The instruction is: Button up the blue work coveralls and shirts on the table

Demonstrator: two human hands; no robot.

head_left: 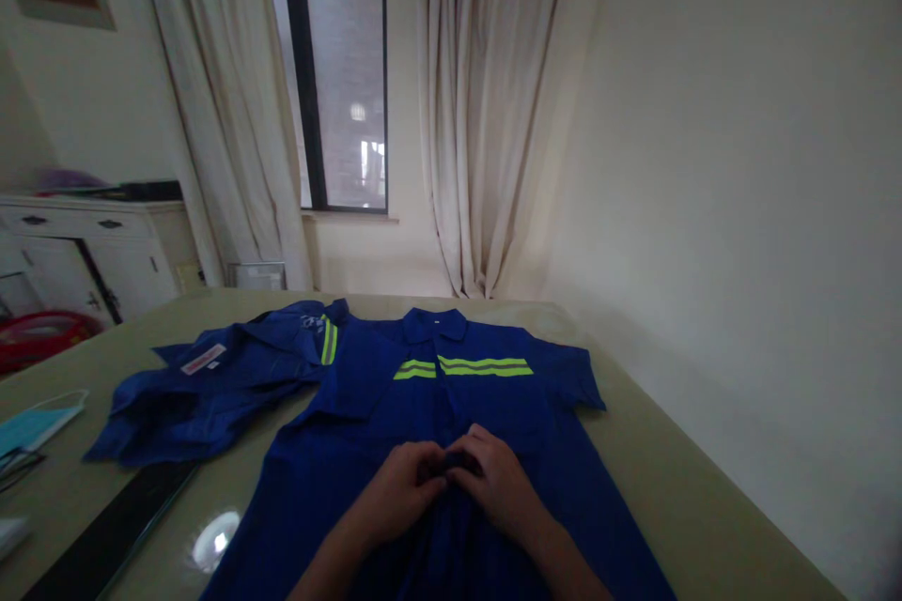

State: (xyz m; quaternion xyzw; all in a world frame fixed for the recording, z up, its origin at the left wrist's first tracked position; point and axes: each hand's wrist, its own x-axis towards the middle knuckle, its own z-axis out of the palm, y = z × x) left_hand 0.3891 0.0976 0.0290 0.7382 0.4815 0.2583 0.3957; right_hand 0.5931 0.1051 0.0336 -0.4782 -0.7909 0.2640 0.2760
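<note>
A blue short-sleeved work shirt (542,413) with yellow-green reflective stripes lies face up and spread out on the table (676,488) in front of me, collar away from me. My left hand (398,488) and my right hand (497,479) meet at the middle of its front placket, below the stripes. Both have their fingers closed, pinching the cloth at the placket. What exactly lies between the fingertips is too dark to tell.
A second blue shirt (211,385) lies crumpled at the left of the table. A light blue face mask (35,427) and a long dark strip (113,531) lie near the left edge. White cabinet (91,254), curtains and window stand beyond; a wall runs along the right.
</note>
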